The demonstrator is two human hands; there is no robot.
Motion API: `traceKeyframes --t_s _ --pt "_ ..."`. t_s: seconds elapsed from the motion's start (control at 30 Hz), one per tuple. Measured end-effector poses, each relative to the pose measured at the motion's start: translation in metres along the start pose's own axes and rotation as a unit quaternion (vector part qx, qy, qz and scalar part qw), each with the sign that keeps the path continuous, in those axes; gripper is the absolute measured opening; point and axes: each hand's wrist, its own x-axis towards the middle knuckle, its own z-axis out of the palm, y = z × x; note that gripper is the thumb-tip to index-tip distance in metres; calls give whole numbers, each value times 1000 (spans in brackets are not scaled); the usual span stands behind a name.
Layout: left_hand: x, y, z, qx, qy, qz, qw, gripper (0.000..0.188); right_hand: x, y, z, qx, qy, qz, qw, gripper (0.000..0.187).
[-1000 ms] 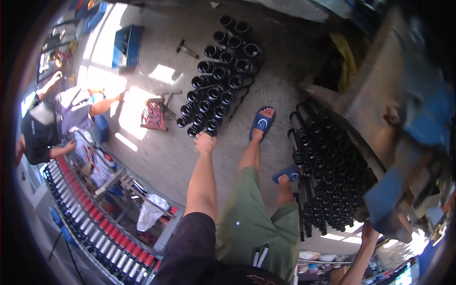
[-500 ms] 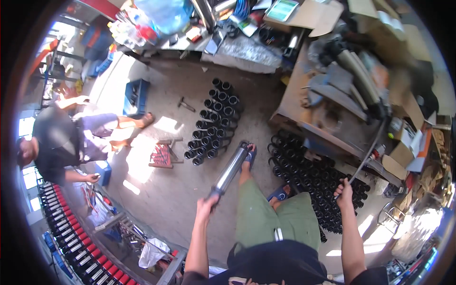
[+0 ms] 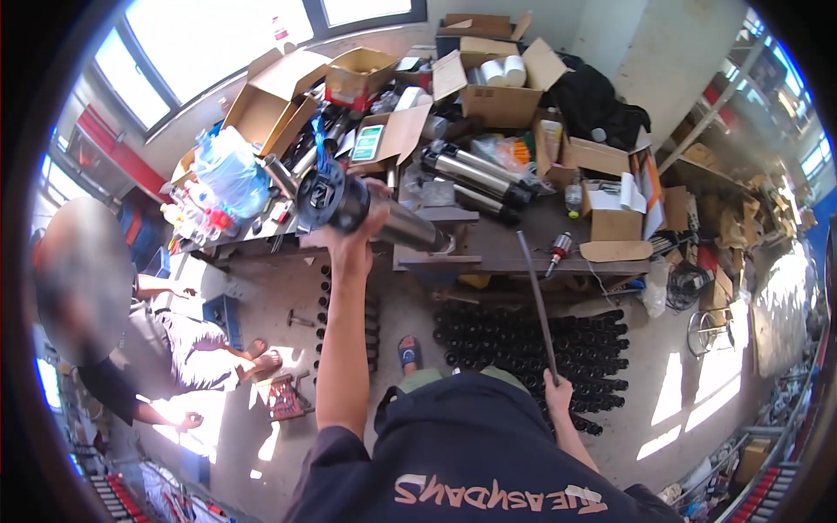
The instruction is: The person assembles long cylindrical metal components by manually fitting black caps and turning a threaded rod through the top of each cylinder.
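Note:
Raised in front of me, my left hand is wrapped round a steel cylinder near its black end cap. The cap faces me, and blue wires appear close above it; I cannot tell whether they belong to it. The cylinder's far end lies at the metal fixture on the bench edge; whether the two touch is unclear. Lower and to the right, my right hand grips a long, thin metal rod. The rod slants up from my fist, its tip level with the bench top.
The cluttered workbench carries open cardboard boxes, steel cylinders and a red-and-silver part. Black rings cover the floor below. At left, another person sits near a small red stool.
My left hand has lifted the cylinder from beside my foot up to bench height. The rod in my right hand has swung to point upward and slightly left. My view has risen toward the bench.

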Motion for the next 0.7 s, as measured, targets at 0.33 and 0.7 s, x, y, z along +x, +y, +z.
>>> traceKeyframes --t_s 0.33,0.7 --pt "106 -85 15 81 13 -264 961 36 -81 -61 -20 2 70 -92 993 40" --pt "30 -123 54 372 211 171 888 68 -62 -130 -32 59 17 -116 991 34"
